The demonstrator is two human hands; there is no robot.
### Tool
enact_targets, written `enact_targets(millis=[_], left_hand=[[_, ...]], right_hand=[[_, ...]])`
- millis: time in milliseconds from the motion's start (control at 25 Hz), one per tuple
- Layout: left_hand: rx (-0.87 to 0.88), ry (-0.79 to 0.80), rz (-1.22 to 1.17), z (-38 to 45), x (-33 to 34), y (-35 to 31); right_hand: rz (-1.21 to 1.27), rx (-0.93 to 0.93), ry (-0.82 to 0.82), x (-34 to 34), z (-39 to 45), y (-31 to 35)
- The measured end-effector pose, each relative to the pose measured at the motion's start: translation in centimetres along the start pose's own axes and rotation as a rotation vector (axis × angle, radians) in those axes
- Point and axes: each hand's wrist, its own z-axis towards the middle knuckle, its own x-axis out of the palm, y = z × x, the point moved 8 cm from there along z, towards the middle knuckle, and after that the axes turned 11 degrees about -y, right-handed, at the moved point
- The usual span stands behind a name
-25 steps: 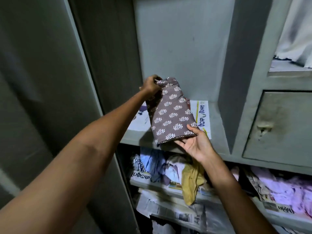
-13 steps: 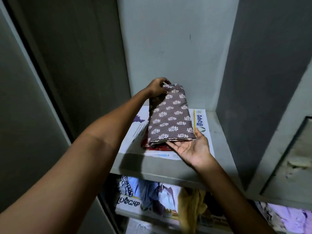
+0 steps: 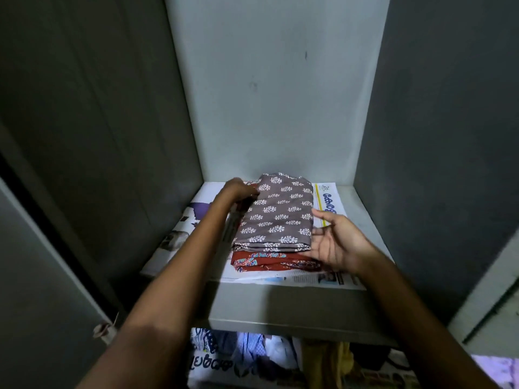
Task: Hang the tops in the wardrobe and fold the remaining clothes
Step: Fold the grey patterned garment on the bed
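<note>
While the left hand is blurred at the stack's rear corner, its fingers unreadable, the right hand is held beside it, fingers apart. The grey printed garment has been laid folded on the red one, mid-shelf; further clothes presumably remain.

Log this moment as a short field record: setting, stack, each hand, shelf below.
setting: wardrobe shelf lined with newspaper
stack: folded grey printed cloth lying on folded red printed cloth
left hand: at the stack's far left corner, blurred, grip unclear
right hand: open, palm up, fingers at the stack's right edge
shelf below: loose clothes on newspaper
</note>
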Motion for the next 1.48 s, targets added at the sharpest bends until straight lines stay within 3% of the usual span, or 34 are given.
enact_targets(millis=[120, 280, 440, 720, 960, 1040, 1080, 1160, 1240, 1320, 1400, 1480], left_hand=[[-0.065, 0.032, -0.094, -2.1, 0.8, 1.8], [-0.122, 0.004, -0.21, -4.5, 1.0, 2.2], [-0.067, -0.084, -0.378, -5.6, 1.1, 2.4], [-0.099, -0.187, -0.437, -6.5, 1.6, 3.8], [-0.12, -0.15, -0.454, -7.0, 1.6, 3.5], [-0.062, -0.114, -0.264, -7.0, 1.5, 3.0], [-0.015, -0.131, -0.071, -7.1, 1.0, 2.2], [0.105, -0.263, 0.189, -7.3, -0.2, -0.3], [0.263, -0.246, 0.199, -7.6, 0.8, -2.9], [0.304, -0.022, 0.284, -7.9, 4.4, -3.1], [0.211, 0.092, 0.355, -8.0, 6.2, -1.5], [0.154, 0.101, 0.356, -8.7, 5.8, -0.7]], right_hand=[[-0.028, 0.023, -0.015, 0.7, 0.4, 1.9], [-0.063, -0.119, -0.111, 1.9, 3.8, 3.7], [-0.2, -0.259, -0.208, 2.0, 6.4, 3.7], [-0.3, -0.284, -0.16, 2.4, 7.5, 3.7], [-0.44, -0.269, -0.151, 2.5, 7.2, 4.2], [-0.578, -0.315, -0.197, 2.6, 6.8, 5.0], [-0.763, -0.39, -0.291, 2.5, 6.8, 6.1], [-1.183, -0.708, -0.525, 3.4, 6.4, 9.2], [-1.417, -0.92, -0.381, 6.4, 7.1, 8.7], [-1.661, -0.798, -0.184, 6.8, 10.2, 5.3], [-1.735, -0.682, -0.228, 5.5, 12.2, 4.4], [-1.738, -0.664, -0.291, 5.1, 12.4, 4.8]])
